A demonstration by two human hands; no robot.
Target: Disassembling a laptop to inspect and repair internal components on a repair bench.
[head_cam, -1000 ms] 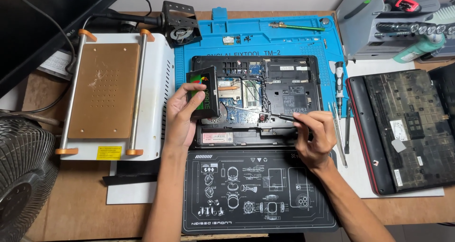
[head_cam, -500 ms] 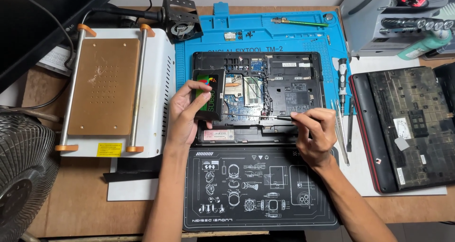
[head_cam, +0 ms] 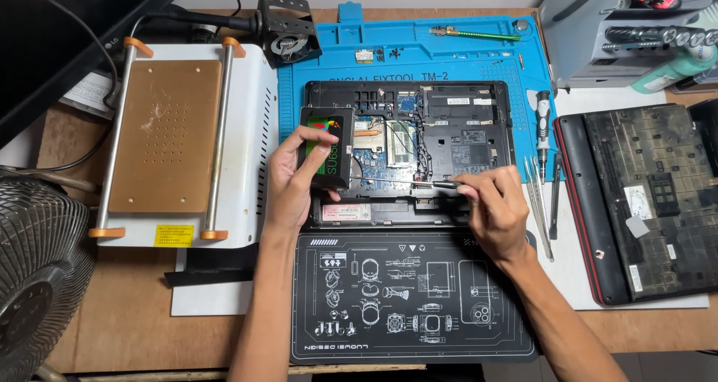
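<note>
Fingers tilt drive; right hand grips screwdriver.

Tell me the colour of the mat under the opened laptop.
Bright blue mat, clearest in the head view.

— Surface?
— Wooden worktop. A blue repair mat lies at the rear centre, a black printed mat at the front edge.
— Left side?
— A white heating plate unit, with a fan at the front-left corner.
— Right?
— White sheet, apparently paper, towards the right edge.
</note>
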